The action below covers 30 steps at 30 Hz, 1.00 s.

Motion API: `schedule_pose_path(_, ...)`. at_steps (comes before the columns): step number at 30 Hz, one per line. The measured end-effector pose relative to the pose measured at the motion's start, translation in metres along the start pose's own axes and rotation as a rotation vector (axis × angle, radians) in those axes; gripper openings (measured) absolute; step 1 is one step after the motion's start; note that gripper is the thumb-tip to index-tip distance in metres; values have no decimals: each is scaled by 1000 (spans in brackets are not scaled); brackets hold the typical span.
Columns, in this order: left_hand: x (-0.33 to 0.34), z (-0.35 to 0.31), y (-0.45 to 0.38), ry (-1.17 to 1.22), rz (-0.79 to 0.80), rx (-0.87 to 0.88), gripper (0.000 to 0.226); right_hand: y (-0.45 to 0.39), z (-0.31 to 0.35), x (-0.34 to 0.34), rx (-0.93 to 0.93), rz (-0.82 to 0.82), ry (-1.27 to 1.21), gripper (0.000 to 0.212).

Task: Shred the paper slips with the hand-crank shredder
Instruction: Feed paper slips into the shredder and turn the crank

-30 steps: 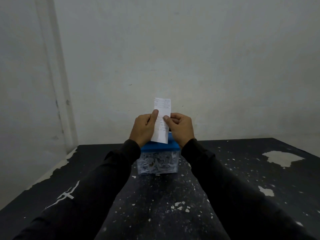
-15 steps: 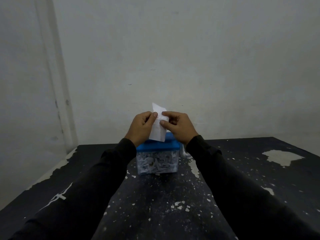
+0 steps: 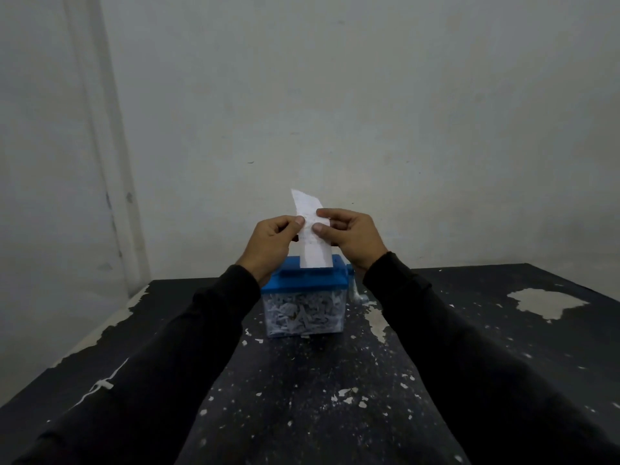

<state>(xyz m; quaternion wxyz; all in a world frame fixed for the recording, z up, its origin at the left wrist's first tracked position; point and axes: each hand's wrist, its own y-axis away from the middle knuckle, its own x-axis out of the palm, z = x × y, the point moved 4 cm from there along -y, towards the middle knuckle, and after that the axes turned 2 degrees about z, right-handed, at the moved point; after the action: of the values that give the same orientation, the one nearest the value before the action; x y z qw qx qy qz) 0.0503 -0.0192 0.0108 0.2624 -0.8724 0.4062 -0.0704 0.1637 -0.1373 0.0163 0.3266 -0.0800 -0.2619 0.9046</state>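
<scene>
Pinching paper slip [image 3: 311,234] with left hand [image 3: 271,245] and right hand [image 3: 349,239] at 12 o'clock above hand-crank shredder [image 3: 303,295], risking crumpling if misaligned with slot.

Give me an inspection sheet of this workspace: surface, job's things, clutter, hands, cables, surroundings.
Surface: black table, paint chipped off in pale patches.
Job's things: blue-lidded shredder, clear bin packed with shreds; crank on its right side; paper slip held upright over the lid.
Clutter: small pale flecks scattered over the tabletop.
Hands: left hand and right hand each pinch the slip's edges.
Cables: nothing seen.
Surroundings: bare pale wall behind the table.
</scene>
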Motion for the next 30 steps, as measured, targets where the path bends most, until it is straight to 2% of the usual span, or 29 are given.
schedule_pose_path(4,1,0,-1,5,-72,-17,22,-1,-4,-2,24,-27,-95,33)
schedule_pose_path(6,2,4,-2,11,-75,-31,21,-2,-6,-5,18,-20,-54,35)
schedule_pose_path(10,-1,6,0,-39,-42,54,22,-7,-1,-7,-108,53,449,29)
schedule_pose_path(12,-1,2,3,-69,-51,75,23,-7,1,-7,-157,71,570,22)
schedule_pose_path(15,-6,-5,4,-207,-116,169,20,-8,4,-10,-200,35,638,22)
schedule_pose_path(17,-10,-9,2,-318,-102,207,29,-7,9,-10,-203,52,610,23)
schedule_pose_path(19,-8,-9,-2,-369,30,181,41,-7,13,-7,-177,109,554,22)
schedule_pose_path(20,-6,-10,-2,-360,97,175,40,-9,14,-5,-163,127,535,21)
schedule_pose_path(22,-4,-14,-1,-276,162,155,32,-13,15,-5,-129,140,483,19)
schedule_pose_path(25,-7,-15,-2,-115,151,90,24,-14,16,-10,-73,166,346,12)
schedule_pose_path(30,-12,-4,-3,42,206,-58,19,-8,12,-8,33,245,142,17)
